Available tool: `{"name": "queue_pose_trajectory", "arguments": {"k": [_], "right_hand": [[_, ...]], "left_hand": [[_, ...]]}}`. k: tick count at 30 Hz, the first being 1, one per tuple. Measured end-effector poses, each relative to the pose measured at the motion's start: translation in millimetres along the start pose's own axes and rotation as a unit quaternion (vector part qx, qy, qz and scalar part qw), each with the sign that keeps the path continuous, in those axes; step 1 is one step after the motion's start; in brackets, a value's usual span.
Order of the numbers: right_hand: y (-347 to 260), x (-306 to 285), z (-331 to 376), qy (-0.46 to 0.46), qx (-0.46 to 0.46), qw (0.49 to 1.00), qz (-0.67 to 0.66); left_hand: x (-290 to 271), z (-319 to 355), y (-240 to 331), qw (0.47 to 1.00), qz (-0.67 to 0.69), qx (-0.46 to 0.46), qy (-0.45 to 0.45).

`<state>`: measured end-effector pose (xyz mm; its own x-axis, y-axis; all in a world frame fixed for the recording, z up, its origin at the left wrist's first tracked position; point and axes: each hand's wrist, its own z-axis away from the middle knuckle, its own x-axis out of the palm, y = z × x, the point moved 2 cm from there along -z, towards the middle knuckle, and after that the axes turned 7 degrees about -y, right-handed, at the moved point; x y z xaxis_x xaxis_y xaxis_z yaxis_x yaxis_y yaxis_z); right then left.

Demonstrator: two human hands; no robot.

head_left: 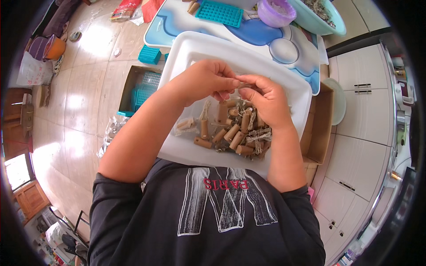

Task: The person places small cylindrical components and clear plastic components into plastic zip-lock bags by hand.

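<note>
Your left hand [208, 80] and right hand [264, 99] pinch a small twine-wrapped piece [245, 84] between their fingertips, its long axis lying left-right, above the white tray's [191, 53] middle, over the heap of cork-like cylinders [230, 131]

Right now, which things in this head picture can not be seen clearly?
- The small piece pinched between the left hand and right hand: fingers cover it.
- Part of the brown tubes in the white tray: hidden under the right hand.
- Contents of the green basin: cut by the top edge.
</note>
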<state>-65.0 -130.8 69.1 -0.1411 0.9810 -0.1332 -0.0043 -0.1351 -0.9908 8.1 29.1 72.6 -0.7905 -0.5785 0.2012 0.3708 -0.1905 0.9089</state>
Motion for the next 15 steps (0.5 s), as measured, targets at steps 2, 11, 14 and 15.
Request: {"name": "queue_pose_trajectory", "arguments": {"k": [2,11,14,15], "right_hand": [[-3,-1,0,0.023,0.017,0.999,-0.024],[1,-14,0,0.186,0.012,0.961,-0.206],[6,-18,-2,0.184,0.001,0.947,-0.264],[7,-19,-2,0.180,0.001,0.942,-0.284]], "left_hand": [[4,-2,7,0.999,-0.007,0.014,0.028],[21,-11,-12,0.984,0.159,0.080,0.030],[20,-10,-18,0.981,0.184,0.063,-0.021],[20,-10,-19,0.980,0.191,0.052,-0.015]]}}
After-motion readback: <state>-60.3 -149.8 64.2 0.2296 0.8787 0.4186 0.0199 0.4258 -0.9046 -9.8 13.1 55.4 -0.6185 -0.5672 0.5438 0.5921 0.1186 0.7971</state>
